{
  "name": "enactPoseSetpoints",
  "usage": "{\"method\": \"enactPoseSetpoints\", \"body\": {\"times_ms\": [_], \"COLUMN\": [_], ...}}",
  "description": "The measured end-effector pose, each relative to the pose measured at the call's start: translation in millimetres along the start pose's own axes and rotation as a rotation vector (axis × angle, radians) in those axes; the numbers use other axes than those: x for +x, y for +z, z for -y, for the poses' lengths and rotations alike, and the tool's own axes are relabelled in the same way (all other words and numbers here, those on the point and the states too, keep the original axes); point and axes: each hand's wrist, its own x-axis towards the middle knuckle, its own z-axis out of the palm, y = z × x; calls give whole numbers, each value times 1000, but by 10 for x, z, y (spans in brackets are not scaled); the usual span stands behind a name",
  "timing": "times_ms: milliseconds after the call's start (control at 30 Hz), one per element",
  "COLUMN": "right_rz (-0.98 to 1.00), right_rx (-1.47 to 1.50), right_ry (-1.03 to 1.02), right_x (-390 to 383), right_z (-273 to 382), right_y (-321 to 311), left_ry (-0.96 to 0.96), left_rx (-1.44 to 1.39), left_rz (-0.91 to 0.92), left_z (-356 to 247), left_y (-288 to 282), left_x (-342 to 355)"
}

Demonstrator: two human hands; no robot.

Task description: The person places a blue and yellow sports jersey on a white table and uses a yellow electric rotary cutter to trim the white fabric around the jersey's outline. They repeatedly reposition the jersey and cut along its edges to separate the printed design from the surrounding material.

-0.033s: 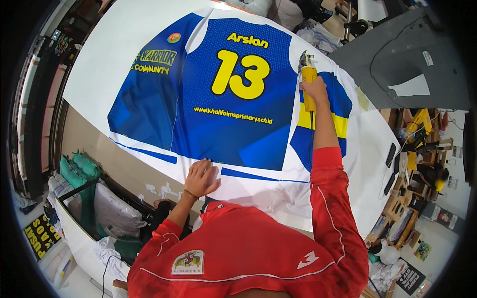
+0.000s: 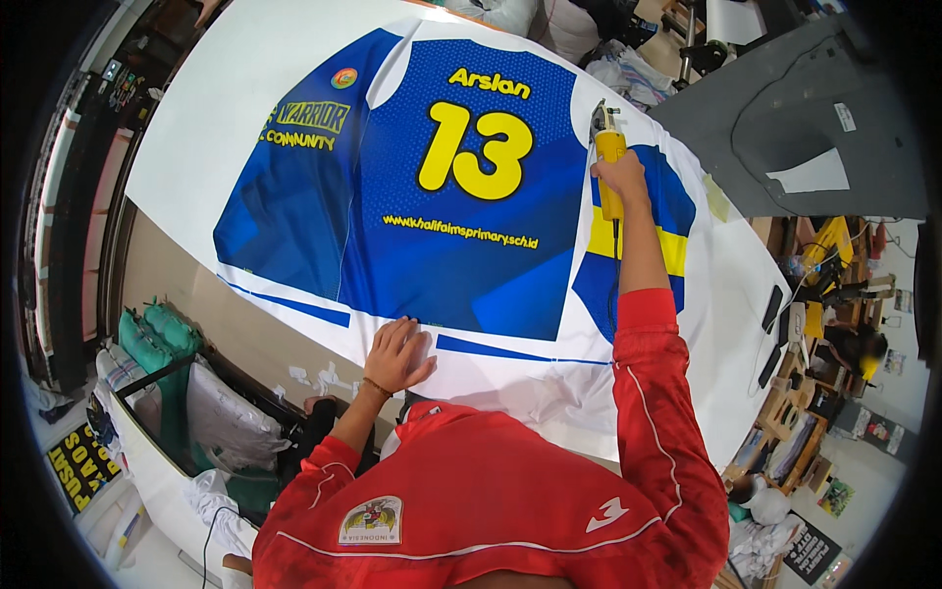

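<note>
A large sheet of white fabric printed with blue and yellow jersey panels lies over the table. My right hand is wrapped round the yellow body of an electric fabric cutter. Its metal head points away from me, over the white strip between the big back panel and a striped sleeve panel. A cord runs back from the cutter beside my forearm. Near the front edge, my left hand rests on the cloth with fingers spread, at the lower border of the back panel.
At the right stands a grey panel with a white paper scrap on it. Two dark strips lie on the right part of the cloth. Shelves of tools line the right side. Green and white bags sit at lower left.
</note>
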Motion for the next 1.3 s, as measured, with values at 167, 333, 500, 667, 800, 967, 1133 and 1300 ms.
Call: {"method": "enactPoseSetpoints", "body": {"times_ms": [167,333,500,667,800,967,1133,1300], "right_rz": [65,16,-58,-243,-382,-326,-160,-11], "right_rx": [30,22,48,125,284,388,419,717], "right_ry": [7,5,-21,-87,-245,-371,-265,59], "right_x": [416,767,1167,1523,1485,947,-541,-2124], "right_z": [248,472,772,1067,1150,701,-394,-1797], "right_y": [-79,-101,-96,-158,-356,-646,-909,-922], "left_ry": [-4,-21,-32,-42,-35,-29,-34,-1], "left_rx": [19,33,59,43,67,76,-10,-92], "left_rz": [4,40,73,58,70,74,53,33], "left_z": [71,59,91,104,108,61,82,-259], "left_y": [43,28,53,62,66,58,95,276], "left_x": [45,67,16,-12,-33,-3,54,654]}}
